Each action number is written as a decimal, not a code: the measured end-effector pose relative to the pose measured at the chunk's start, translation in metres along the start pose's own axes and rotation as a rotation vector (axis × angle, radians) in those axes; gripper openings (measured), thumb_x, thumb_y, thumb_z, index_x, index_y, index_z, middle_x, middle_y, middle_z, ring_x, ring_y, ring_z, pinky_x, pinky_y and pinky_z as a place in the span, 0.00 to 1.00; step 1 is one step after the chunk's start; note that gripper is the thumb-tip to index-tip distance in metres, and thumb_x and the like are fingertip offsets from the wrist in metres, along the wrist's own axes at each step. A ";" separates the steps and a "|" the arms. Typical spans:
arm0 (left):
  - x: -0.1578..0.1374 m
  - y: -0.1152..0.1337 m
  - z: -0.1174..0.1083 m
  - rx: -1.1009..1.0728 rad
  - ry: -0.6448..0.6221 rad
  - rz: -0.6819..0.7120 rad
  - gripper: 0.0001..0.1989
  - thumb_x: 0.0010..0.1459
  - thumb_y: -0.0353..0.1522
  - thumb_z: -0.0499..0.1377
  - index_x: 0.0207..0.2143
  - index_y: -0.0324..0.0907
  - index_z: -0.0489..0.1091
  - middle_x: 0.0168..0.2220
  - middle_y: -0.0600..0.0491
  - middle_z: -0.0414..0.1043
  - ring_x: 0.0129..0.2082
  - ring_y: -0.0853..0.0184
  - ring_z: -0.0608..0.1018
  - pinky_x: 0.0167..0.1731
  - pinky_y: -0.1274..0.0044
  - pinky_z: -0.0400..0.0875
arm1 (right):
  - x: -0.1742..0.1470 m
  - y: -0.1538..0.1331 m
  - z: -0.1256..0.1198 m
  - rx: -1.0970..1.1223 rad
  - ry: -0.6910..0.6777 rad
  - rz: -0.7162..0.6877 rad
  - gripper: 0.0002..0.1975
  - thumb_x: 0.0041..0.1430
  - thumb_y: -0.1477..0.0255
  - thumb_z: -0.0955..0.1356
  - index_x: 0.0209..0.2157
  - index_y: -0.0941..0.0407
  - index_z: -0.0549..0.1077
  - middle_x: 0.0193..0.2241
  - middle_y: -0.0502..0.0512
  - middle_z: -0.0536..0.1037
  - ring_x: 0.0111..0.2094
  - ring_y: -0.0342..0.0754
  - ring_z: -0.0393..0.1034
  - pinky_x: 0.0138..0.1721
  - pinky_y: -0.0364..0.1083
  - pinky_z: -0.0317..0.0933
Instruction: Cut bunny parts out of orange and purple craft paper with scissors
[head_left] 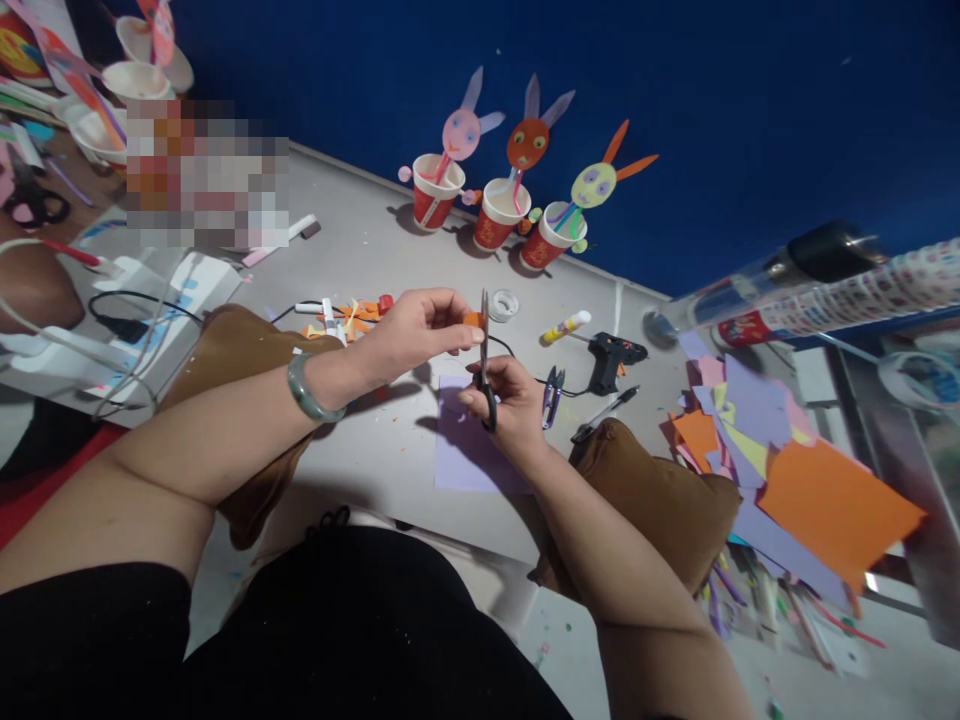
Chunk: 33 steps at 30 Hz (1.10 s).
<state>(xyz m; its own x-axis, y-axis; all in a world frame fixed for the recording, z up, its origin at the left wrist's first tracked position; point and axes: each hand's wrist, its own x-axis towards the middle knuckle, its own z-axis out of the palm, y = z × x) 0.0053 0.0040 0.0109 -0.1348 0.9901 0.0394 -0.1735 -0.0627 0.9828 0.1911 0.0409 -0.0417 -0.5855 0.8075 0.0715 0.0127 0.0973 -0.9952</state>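
Observation:
Over the middle of the table, my left hand [427, 325] pinches a small piece of orange paper [474, 321]. My right hand [514, 400] is closed around the handles of a pair of scissors [485, 345], whose blades point away from me and stand right at the orange piece. Whether the blades are touching the paper I cannot tell. Below both hands lies a sheet of purple paper [472, 460], partly in shadow. Close to my right hand are small purple thread snips [553, 397]. A roll of clear tape [505, 305] sits just beyond the scissors.
Several red paper cups [492, 232] with rabbit-faced paper figures stand along the blue wall. A black glue gun [613, 362], a glue stick [566, 328] and a pen [606, 415] lie to the right. Brown cushions [652, 505] flank my forearms. Coloured paper [836, 510] is piled at far right.

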 end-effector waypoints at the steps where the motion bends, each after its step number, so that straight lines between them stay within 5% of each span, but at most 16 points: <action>1: 0.000 0.000 0.000 0.008 0.005 0.003 0.05 0.51 0.29 0.67 0.28 0.38 0.73 0.25 0.55 0.74 0.27 0.73 0.75 0.30 0.79 0.70 | 0.000 0.000 0.000 -0.004 0.000 0.004 0.25 0.44 0.54 0.82 0.36 0.53 0.72 0.18 0.42 0.73 0.18 0.41 0.66 0.20 0.43 0.62; 33: 0.001 0.003 0.001 -0.023 0.071 0.019 0.05 0.51 0.26 0.64 0.25 0.39 0.71 0.24 0.56 0.74 0.26 0.74 0.74 0.31 0.79 0.70 | -0.001 0.002 -0.001 0.002 -0.007 0.012 0.25 0.44 0.55 0.82 0.36 0.53 0.72 0.19 0.42 0.74 0.18 0.41 0.66 0.19 0.43 0.61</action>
<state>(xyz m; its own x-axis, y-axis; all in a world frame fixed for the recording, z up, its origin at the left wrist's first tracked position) 0.0056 0.0045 0.0140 -0.2074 0.9772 0.0445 -0.1924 -0.0853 0.9776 0.1924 0.0403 -0.0433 -0.5914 0.8043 0.0585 0.0188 0.0863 -0.9961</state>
